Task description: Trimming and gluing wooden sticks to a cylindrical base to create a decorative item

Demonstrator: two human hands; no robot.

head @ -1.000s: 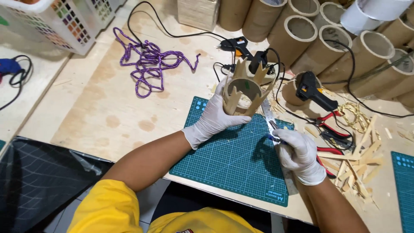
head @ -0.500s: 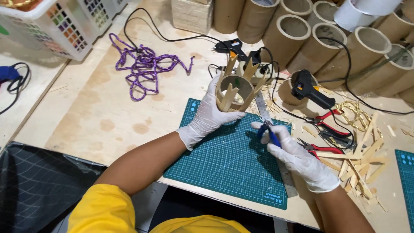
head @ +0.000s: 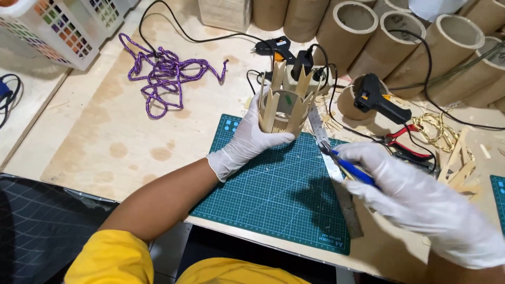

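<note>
My left hand, in a white glove, grips a cup-shaped craft piece clad in pointed wooden sticks, held upright at the far edge of a green cutting mat. My right hand, also gloved, holds a blue-handled tool whose tip points toward the craft piece, apart from it. A steel ruler lies on the mat's right side under the tool.
Two black glue guns with cables lie behind the mat, near red-handled pliers and loose wooden sticks. Cardboard tubes line the back. A purple rope and a white basket sit at left.
The view has shifted, and my right hand with the blue tool has drawn back to the right, away from the craft piece. My left hand keeps its grip.
</note>
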